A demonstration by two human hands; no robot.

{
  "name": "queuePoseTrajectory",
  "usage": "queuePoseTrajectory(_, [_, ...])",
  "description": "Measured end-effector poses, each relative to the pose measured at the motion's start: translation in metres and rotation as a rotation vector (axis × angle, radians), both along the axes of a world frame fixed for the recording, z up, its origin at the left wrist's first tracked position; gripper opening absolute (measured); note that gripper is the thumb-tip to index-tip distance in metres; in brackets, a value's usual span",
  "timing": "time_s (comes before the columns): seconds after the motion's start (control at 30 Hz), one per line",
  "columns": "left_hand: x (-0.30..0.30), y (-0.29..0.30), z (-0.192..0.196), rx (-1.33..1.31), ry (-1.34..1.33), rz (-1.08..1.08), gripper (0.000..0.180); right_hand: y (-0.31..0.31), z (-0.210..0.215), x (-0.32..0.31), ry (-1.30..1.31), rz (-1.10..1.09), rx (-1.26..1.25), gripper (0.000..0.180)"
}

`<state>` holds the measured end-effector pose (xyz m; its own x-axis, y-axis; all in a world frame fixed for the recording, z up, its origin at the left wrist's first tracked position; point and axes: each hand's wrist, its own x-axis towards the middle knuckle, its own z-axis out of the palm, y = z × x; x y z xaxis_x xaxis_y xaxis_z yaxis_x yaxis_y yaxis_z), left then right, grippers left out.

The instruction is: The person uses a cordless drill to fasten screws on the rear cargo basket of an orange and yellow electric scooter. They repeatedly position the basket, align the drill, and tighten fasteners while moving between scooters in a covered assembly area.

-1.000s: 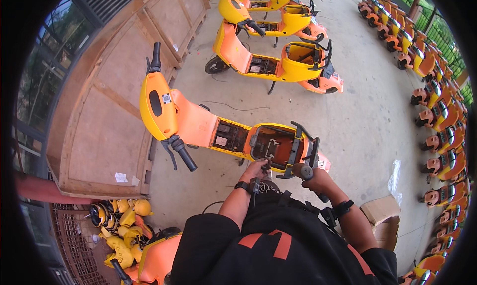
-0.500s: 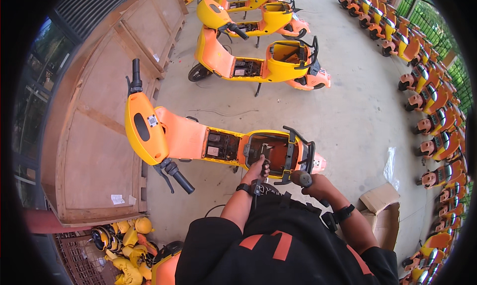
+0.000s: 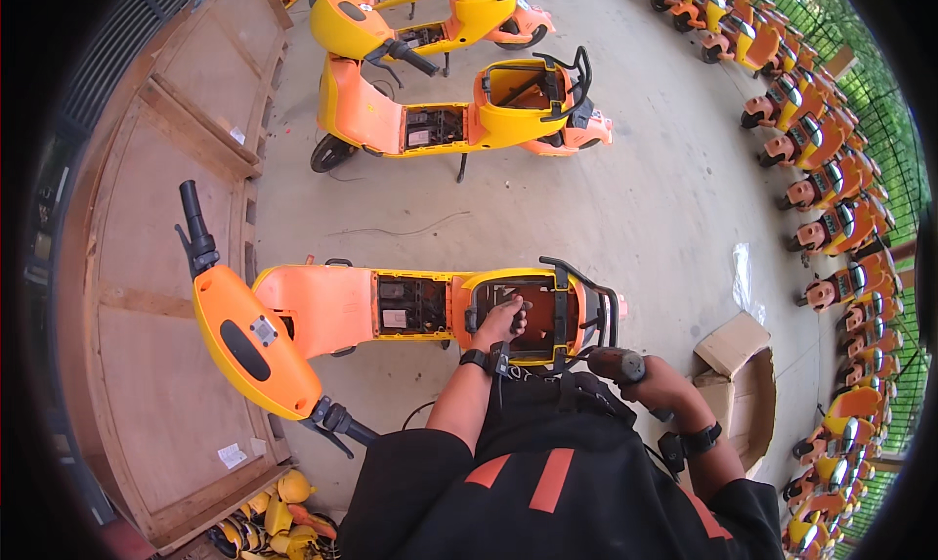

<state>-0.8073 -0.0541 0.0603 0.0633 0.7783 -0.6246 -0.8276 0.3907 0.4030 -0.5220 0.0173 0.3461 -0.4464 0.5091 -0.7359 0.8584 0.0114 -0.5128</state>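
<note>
A yellow and orange electric scooter (image 3: pixel 322 311) stands crosswise before me. The open seat compartment (image 3: pixel 481 284) lies close to my body. My left hand (image 3: pixel 501 323) is over this compartment, its fingers curled together; whatever they hold is too small to make out. My right hand (image 3: pixel 664 384) grips the handle of a dark power drill (image 3: pixel 614 365), beside the scooter's black rear rack (image 3: pixel 613 311). In the footboard, an uncovered bay (image 3: pixel 410 306) shows dark parts and a white label. The orange handlebar cover (image 3: pixel 256 345) is at the left, turned at an angle.
More scooters (image 3: pixel 449 120) stand farther off in the same pose. A large wooden crate (image 3: pixel 161 365) borders the left. An open cardboard box (image 3: pixel 733 345) and clear plastic wrap (image 3: pixel 745 279) lie at the right, before a long scooter row (image 3: pixel 831 223). Yellow parts (image 3: pixel 283 516) are heaped lower left.
The view has turned and shifted, so the scooters sit farther left in it. My right hand with the drill has moved slightly right, away from the compartment. My left hand stays over the compartment.
</note>
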Motion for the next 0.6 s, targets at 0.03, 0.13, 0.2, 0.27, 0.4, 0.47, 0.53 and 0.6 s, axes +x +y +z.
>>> queuePoseTrajectory(0.03, [-0.004,0.002,-0.002,-0.015,0.014,-0.010,0.035,0.001,0.007,0.002,0.144,-0.043,-0.028,0.046])
queuePoseTrajectory(0.13, [-0.002,0.014,-0.006,-0.064,-0.048,-0.034,0.034,0.011,0.043,-0.005,0.324,-0.227,-0.098,0.057])
queuePoseTrajectory(0.2, [0.004,0.025,-0.004,-0.083,-0.149,-0.037,0.031,0.019,0.038,0.004,0.350,-0.372,-0.124,0.064])
queuePoseTrajectory(0.27, [0.010,0.040,-0.001,-0.083,-0.193,-0.008,0.032,0.025,0.040,0.008,0.434,-0.486,-0.091,0.062])
queuePoseTrajectory(0.4, [0.022,0.063,0.001,-0.057,-0.272,0.060,0.029,0.029,0.043,0.013,0.493,-0.664,-0.177,0.053])
queuePoseTrajectory(0.47, [0.022,0.068,-0.003,-0.055,-0.293,0.063,0.028,0.031,0.039,0.016,0.498,-0.684,-0.190,0.054])
queuePoseTrajectory(0.53, [0.023,0.077,-0.006,-0.057,-0.283,0.036,0.027,0.034,0.034,0.020,0.513,-0.691,-0.193,0.054])
queuePoseTrajectory(0.6, [0.021,0.081,-0.016,0.015,-0.311,-0.027,0.027,0.035,0.032,0.023,0.524,-0.675,-0.188,0.055])
